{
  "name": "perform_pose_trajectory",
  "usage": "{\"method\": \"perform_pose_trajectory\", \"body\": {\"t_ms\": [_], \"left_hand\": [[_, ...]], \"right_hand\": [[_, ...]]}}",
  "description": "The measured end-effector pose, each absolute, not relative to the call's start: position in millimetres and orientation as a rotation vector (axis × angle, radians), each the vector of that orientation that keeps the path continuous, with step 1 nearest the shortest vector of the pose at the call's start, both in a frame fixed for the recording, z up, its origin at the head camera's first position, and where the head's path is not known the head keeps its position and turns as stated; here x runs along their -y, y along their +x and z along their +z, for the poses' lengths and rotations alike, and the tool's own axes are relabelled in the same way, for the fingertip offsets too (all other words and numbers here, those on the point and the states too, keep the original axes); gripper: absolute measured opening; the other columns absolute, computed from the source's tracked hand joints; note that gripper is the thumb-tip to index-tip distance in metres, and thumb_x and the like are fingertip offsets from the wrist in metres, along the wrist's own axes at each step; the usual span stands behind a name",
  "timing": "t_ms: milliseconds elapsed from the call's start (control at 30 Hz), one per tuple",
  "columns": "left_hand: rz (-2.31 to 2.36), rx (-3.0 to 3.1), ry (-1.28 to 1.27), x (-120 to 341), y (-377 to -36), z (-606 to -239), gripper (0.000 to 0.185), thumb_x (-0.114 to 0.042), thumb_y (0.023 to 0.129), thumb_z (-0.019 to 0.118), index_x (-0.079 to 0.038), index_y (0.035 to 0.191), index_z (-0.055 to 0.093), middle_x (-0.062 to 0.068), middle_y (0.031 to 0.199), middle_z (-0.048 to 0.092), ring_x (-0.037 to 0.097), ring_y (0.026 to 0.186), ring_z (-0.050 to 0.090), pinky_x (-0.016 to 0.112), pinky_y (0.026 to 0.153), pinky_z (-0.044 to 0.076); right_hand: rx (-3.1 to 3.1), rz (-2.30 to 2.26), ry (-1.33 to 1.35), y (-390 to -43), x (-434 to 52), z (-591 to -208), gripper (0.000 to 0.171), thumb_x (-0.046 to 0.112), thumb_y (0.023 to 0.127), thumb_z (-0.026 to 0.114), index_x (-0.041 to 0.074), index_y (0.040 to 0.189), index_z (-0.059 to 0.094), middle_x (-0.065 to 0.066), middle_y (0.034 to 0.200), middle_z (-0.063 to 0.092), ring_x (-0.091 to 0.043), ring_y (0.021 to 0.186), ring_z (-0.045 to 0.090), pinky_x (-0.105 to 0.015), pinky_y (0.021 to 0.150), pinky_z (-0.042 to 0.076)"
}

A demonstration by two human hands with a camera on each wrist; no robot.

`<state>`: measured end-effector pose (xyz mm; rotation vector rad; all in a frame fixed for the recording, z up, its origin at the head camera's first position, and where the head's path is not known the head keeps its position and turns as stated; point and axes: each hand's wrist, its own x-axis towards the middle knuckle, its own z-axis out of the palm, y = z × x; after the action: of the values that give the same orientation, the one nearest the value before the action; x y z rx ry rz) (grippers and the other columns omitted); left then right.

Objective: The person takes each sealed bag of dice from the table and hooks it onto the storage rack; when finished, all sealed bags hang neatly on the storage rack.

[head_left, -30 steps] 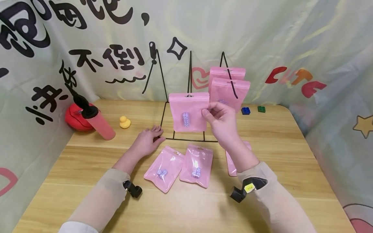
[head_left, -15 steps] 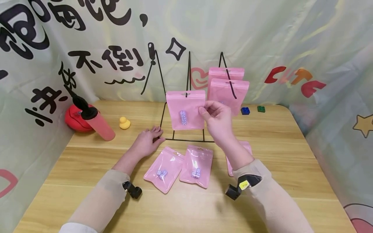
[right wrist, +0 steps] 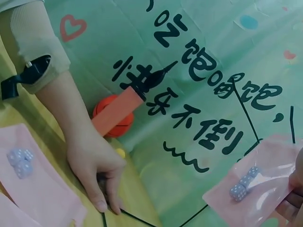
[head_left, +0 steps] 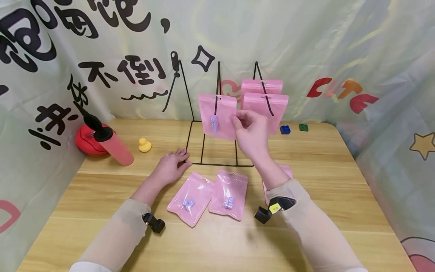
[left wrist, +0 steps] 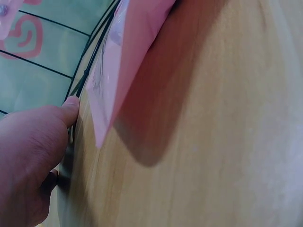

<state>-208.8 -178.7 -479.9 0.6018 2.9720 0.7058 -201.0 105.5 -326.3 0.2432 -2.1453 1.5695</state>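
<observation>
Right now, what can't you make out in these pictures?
Head view: most of the tabletop bag at right, behind the right forearm.
Head view: what the rear hanging bag holds, behind the front hanging bag.
Head view: the front hanging bag's lower left, behind the right hand.
Left wrist view: the rest of the nearer pink bag, cut off by the top edge.
Right wrist view: most of the right hand, cut off by the right edge.

Backdrop cloth (head_left: 306, 45): bold black Chinese lettering. Upper line (right wrist: 200, 60) reads 吃饱喝饱, comma following; cut by top edge in head view. Lower line (head_left: 97, 74) reads 快乐不倒, exclamation mark (head_left: 175, 62) after it, wavy underline (head_left: 144, 96) below last two characters. Farther right on same cloth: word CUTE (head_left: 352, 89), red, pink and orange letters. Yellow label (head_left: 274, 208) on black right-wrist device (head_left: 263, 215): print too small to read.
</observation>
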Motion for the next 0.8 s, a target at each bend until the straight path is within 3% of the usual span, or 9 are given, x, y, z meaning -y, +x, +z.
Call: {"method": "perform_pose_trajectory", "body": {"t_ms": [800], "left_hand": [[0.706,-2.955,0.579,179,-209,-479,0.052,-0.038,0.109,0.062,-0.002,0.147,0.06,0.013,0.157,0.046,0.033,0.152,0.036,0.056,0.127,0.022]], "right_hand": [[2.211,1.483,0.165,-232,-103,-320,0.014,0.008,0.1,0.074,-0.003,0.105,0.081,-0.012,0.096,0.08,-0.018,0.081,0.074,-0.024,0.072,0.06]]}}
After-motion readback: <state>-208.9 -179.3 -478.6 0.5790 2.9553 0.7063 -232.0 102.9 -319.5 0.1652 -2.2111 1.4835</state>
